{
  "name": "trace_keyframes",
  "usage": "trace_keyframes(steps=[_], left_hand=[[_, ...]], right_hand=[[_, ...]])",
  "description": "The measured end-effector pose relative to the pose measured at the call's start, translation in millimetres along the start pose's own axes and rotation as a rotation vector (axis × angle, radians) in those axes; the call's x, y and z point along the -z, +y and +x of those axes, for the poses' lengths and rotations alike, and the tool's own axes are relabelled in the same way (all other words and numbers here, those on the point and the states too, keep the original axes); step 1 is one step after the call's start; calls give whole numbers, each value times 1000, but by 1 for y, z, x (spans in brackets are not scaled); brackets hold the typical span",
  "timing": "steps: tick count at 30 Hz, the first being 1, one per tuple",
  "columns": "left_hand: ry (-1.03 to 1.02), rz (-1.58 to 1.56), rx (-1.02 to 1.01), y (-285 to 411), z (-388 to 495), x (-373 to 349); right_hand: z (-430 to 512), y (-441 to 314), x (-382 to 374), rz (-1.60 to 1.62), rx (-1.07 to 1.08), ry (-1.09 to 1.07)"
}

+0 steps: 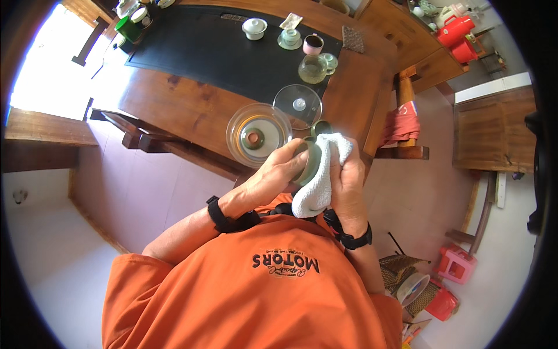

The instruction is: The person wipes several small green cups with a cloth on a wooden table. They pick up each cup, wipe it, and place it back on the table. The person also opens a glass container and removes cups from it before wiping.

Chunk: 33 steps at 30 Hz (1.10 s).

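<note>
My left hand (272, 174) grips a green ceramic cup (312, 165), its thumb on the side facing me. In my right hand (348, 179) is a white terry cloth (314, 194), pressed against the cup's right side and draped below it. Just past my left hand, a clear glass bowl (233, 146) stands near the table's front edge. Inside it, a small green cup (253, 138) lies upside down with its brown foot up. A glass lid (287, 98) with a knob rests behind the bowl. Another green cup (321, 127) is partly hidden behind the cloth.
On the wooden table (187, 102) lies a black tea tray (196, 56). It bears a white lidded gaiwan (254, 29), a pale cup on a saucer (290, 39), a pink cup (313, 44) and a glass pitcher (312, 70). A red cloth (401, 124) hangs over a wooden bar to the right.
</note>
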<state>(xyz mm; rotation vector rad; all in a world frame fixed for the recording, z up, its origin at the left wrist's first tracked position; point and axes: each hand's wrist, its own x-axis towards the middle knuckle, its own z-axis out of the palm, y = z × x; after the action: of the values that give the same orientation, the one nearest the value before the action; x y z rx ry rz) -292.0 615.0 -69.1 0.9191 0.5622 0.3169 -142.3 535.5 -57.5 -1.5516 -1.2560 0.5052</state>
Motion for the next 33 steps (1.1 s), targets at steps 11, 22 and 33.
trace_keyframes(steps=[11, 22, 33], left_hand=[[204, -218, -176, -1, 7, 3], [294, -49, -191, 1, 6, 5], [211, 171, -177, -5, 8, 17]], right_hand=[[3, -5, -19, -174, 140, -53], [9, 1, -15, -349, 156, -254], [13, 3, 3, -218, -108, -279]])
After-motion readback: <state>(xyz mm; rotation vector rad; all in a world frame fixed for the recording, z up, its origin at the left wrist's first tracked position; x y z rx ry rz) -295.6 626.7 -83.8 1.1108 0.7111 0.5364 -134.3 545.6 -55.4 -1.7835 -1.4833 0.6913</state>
